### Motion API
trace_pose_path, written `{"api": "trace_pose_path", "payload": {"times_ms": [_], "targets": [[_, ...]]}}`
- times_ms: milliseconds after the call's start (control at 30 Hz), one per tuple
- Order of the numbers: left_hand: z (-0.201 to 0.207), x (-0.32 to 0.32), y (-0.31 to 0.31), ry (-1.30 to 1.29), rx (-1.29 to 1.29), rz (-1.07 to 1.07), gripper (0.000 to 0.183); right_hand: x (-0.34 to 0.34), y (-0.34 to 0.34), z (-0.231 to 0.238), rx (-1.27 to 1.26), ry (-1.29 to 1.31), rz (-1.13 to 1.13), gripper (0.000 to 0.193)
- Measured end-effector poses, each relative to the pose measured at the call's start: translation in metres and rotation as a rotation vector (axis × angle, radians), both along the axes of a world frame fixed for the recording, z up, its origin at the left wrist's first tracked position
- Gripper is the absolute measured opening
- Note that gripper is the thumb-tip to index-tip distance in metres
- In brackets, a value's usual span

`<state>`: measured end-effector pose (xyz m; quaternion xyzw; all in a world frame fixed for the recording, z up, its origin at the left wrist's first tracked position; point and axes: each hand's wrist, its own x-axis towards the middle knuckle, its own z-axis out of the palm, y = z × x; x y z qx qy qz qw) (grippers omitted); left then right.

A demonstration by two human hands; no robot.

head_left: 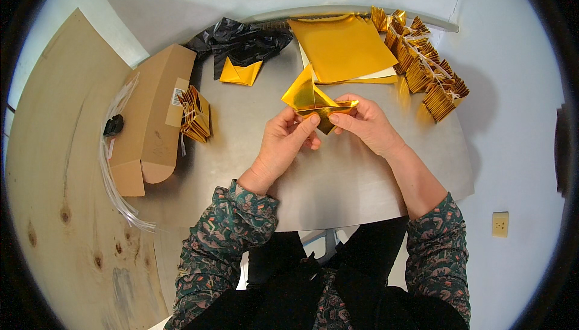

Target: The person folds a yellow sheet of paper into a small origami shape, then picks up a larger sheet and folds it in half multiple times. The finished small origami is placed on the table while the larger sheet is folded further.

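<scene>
Metal desk (362, 176); over it, gold foil paper (326, 111), folded band crosswise between left grip (286, 137), right grip (365, 126), both pinching.

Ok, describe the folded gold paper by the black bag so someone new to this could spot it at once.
On the metal table, find the crumpled black bag near the far edge, left of the wide gold sheet. The folded gold paper lies at the bag's near side. Unlike the tied bundles, it lies flat, with no string showing around it.
</scene>
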<state>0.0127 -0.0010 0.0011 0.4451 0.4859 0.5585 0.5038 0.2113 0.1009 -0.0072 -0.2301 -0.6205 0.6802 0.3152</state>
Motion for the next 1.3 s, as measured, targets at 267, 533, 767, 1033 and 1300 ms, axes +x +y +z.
{"api": "trace_pose_path", "payload": {"times_ms": [267, 533, 767, 1033, 1300], "targets": [[0.0043, -0.0054, 0.0014, -0.095, 0.0, 0.03, 0.021, -0.0004, 0.0012, 0.0003, -0.036, 0.005, -0.006, 0.025], [0.0034, -0.0052, 0.0007, -0.132, -0.02, 0.032, 0.023, 0.0024, -0.001, 0.0062, -0.08, -0.016, 0.012, 0.021], [-0.0014, -0.0057, 0.0013, -0.131, -0.033, 0.018, 0.019, -0.0007, -0.0007, 0.0037, -0.068, 0.007, -0.017, 0.022], [-0.0019, -0.0045, 0.0004, -0.154, -0.023, 0.023, 0.02, 0.0007, -0.0014, 0.007, -0.079, -0.022, -0.004, 0.026], [0.0028, -0.0061, 0.0031, -0.146, -0.123, 0.01, 0.02, -0.0007, -0.0011, 0.0037, -0.07, -0.075, 0.046, 0.025]]}}
